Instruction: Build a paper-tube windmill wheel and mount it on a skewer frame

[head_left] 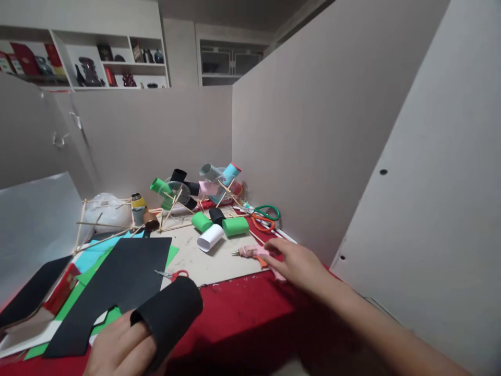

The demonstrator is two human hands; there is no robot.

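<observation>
A rolled tube of black paper [172, 316] is in my left hand [123, 347], whose fingers reach into its near end and grip its wall. At the right, my right hand [291, 261] is over the rear of a pink glue gun [250, 251] with an orange trigger. Its thumb and forefinger are apart, with red cloth showing between them. The gun lies on its side on a pale board [229, 263], nozzle pointing left. Just beyond it, a white paper tube [210, 238], two green ones [236, 226] and a black one [216, 215] sit clustered together.
Red-handled scissors [178, 274] lie by black paper sheets [117, 266]. Green-handled [268, 211] and orange-handled scissors [263, 223] rest against the right grey panel [313, 130]. Stick frames with paper tubes [176, 193] stand behind. A white plastic bag [108, 213] is at left.
</observation>
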